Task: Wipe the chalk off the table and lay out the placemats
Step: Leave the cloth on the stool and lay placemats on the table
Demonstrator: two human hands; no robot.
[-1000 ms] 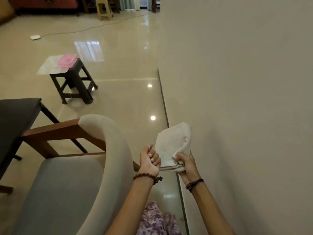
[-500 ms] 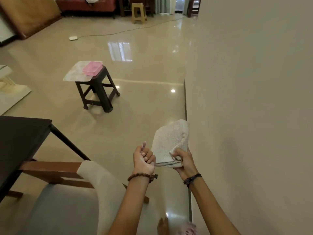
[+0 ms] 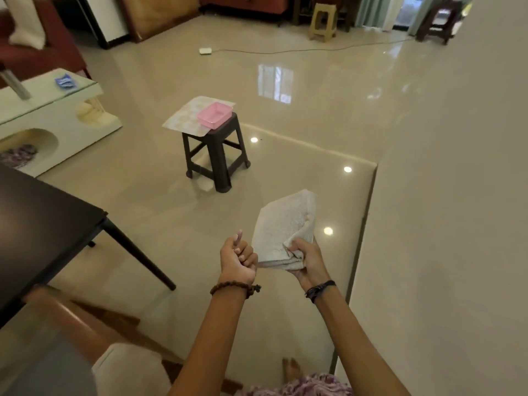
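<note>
Dark table (image 3: 43, 224) sits at your 9 o'clock. Stool (image 3: 217, 150) at 12 carries the placemat (image 3: 185, 115) under a pink tray (image 3: 215, 115). Your right hand (image 3: 307, 261) grips the folded white towel (image 3: 283, 227); your left hand (image 3: 237, 258) is curled, holding nothing.

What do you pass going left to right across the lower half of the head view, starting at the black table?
black table → left hand → cloth → right hand → wall
</note>
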